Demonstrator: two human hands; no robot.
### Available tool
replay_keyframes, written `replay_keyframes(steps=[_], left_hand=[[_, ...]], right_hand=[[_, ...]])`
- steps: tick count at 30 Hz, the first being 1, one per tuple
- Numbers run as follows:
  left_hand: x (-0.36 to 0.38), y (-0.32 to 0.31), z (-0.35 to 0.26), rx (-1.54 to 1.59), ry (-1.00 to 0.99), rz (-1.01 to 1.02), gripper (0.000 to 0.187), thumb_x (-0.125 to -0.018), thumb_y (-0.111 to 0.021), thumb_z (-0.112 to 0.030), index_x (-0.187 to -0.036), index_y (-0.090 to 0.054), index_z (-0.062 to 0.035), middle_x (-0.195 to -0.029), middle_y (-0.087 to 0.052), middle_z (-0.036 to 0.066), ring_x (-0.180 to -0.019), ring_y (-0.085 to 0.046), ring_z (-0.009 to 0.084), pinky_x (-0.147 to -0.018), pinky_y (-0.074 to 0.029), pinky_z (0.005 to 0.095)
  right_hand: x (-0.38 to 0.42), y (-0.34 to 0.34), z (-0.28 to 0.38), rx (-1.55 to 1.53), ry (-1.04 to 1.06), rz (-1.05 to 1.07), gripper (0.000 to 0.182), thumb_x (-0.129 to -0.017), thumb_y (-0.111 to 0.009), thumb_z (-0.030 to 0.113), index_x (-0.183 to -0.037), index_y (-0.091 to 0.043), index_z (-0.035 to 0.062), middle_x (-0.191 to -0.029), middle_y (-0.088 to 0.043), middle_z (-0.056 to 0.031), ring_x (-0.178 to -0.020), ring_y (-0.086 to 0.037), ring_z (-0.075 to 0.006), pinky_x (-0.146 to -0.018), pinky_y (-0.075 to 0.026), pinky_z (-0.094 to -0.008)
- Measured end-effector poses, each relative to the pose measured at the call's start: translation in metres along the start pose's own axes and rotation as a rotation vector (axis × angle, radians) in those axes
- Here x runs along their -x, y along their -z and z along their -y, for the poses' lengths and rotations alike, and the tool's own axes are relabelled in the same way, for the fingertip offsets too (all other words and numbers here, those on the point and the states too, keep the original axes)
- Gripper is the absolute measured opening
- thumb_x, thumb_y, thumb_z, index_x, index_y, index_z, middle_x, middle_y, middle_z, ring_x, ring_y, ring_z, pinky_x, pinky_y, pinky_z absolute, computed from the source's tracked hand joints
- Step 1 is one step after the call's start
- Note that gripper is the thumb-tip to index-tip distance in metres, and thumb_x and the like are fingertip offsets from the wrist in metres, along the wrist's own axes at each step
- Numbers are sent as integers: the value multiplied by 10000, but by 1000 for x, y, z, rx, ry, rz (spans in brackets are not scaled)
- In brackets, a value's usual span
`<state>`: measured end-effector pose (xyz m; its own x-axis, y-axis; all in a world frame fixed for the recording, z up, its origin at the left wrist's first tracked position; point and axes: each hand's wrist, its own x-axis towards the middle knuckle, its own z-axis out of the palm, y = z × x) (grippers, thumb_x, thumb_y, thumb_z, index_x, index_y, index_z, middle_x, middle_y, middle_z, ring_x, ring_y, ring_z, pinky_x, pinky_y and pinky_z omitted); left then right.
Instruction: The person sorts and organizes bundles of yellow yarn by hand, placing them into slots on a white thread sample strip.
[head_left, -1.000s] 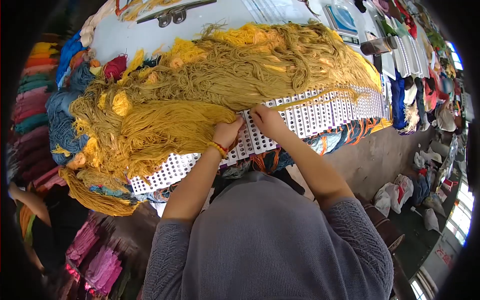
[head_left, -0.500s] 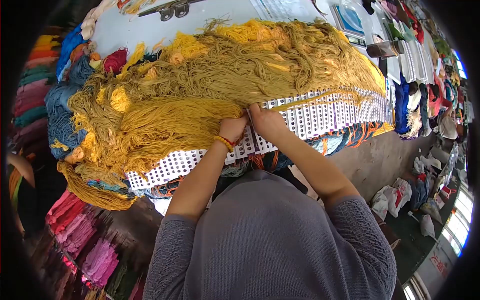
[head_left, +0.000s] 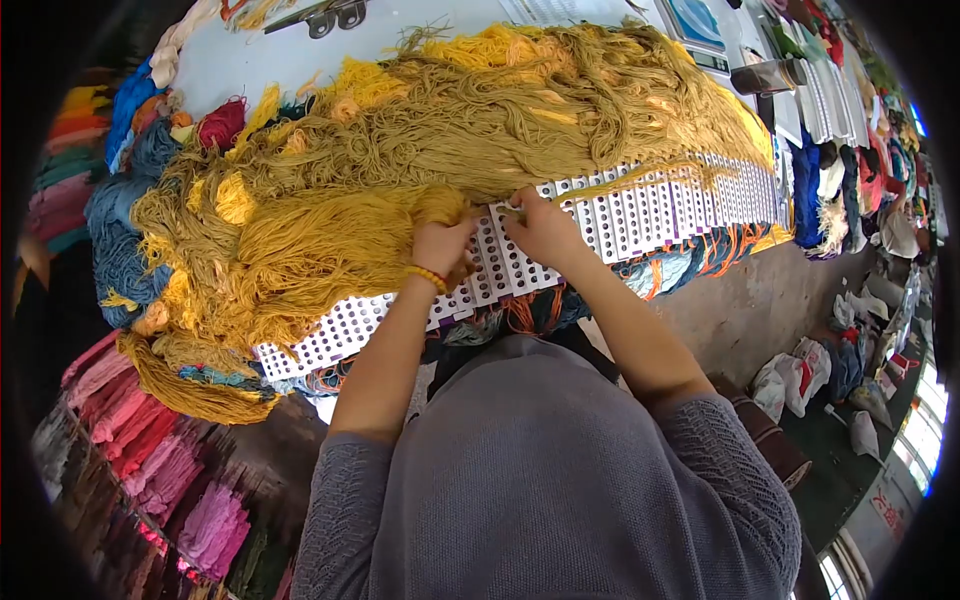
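My left hand, with a beaded bracelet at its wrist, is closed on the gathered end of a thick golden yarn hank that fans out to the left. To its right, my right hand has its fingers pinched on a thin strand of yarn, which stretches rightward across the cards. Underneath both hands lies a row of overlapping white punched cards with round holes and some purple edges. Beyond them spreads a big heap of olive-brown yarn mixed with yellow tufts. The fingertips of both hands are partly hidden.
A metal clip lies at the table's back edge. A scale and a dark cylindrical jar stand at the back right. Blue yarn is piled on the left, pink hanks lower left. Plastic bags sit on the right.
My hands have drawn apart: the left has moved left with the hank's end, and the right has shifted slightly right. Punched cards now show between them.
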<state>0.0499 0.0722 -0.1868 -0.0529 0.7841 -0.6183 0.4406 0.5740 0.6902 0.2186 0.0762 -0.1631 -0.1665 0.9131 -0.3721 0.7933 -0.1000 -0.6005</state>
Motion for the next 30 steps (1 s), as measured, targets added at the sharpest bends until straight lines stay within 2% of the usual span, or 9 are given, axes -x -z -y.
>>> replay_keyframes(steps=[7,9,13,15,16,18,23,26,30], left_hand=[[-3,6,10,149,-35,120,282,-709,-652,-260,-706,-615,20,-594,-576,41,-511,-518,102,-476,-413,253],[-9,1,16,1,51,69,331,-717,-631,-291,-795,-614,30,-616,-600,101,-598,-578,155,-569,-439,288],[7,-5,2,-32,54,5,339,-744,-620,-305,-784,-612,32,-676,-607,79,-635,-573,160,-591,-444,278],[17,-7,7,458,-108,76,354,-789,-591,-325,-880,-593,17,-742,-599,53,-624,-537,140,-569,-429,246],[20,1,9,455,-107,77,354,-789,-591,-325,-880,-593,17,-742,-599,53,-624,-537,140,-569,-429,246],[30,25,6,944,8,748,342,-824,-563,-303,-993,-545,-6,-849,-586,45,-615,-498,117,-543,-402,210],[38,4,-17,967,72,527,335,-833,-555,-233,-1129,-520,-79,-848,-555,3,-629,-501,97,-524,-381,185],[28,-6,-8,1054,169,490,308,-833,-552,-196,-1118,-532,-82,-853,-570,-16,-627,-501,87,-530,-388,191],[29,-3,15,1046,257,120,168,-850,-508,-247,-878,-554,-87,-659,-512,2,-521,-417,88,-487,-360,208]], right_hand=[[2,-6,-12,-115,27,-30,252,-763,-567,217,-955,-489,74,-707,-594,-143,-623,-581,-308,-557,-448,-388],[3,-4,-9,-124,10,-19,247,-761,-566,207,-955,-491,75,-733,-590,-149,-680,-578,-314,-587,-451,-396],[4,-9,-12,-108,19,-59,237,-766,-565,204,-952,-491,78,-794,-579,-150,-712,-571,-330,-612,-451,-410],[6,-18,-15,-103,54,-159,218,-770,-564,200,-937,-496,77,-812,-572,-148,-702,-568,-333,-607,-452,-411],[7,-23,-17,-97,89,-262,200,-773,-563,196,-922,-502,76,-830,-565,-146,-693,-564,-336,-601,-453,-413],[7,-32,-27,-102,130,-299,175,-776,-560,191,-903,-510,80,-837,-561,-140,-692,-561,-335,-596,-456,-410],[21,-21,-9,-121,426,-349,112,-745,-570,145,-849,-538,119,-776,-537,-88,-666,-567,-289,-546,-468,-366],[16,-17,-2,-13,413,-349,173,-703,-599,149,-863,-537,128,-761,-529,-72,-662,-570,-263,-524,-468,-350],[6,-18,2,249,251,-290,334,-649,-631,303,-904,-521,117,-818,-522,-86,-681,-574,-263,-543,-476,-350]])
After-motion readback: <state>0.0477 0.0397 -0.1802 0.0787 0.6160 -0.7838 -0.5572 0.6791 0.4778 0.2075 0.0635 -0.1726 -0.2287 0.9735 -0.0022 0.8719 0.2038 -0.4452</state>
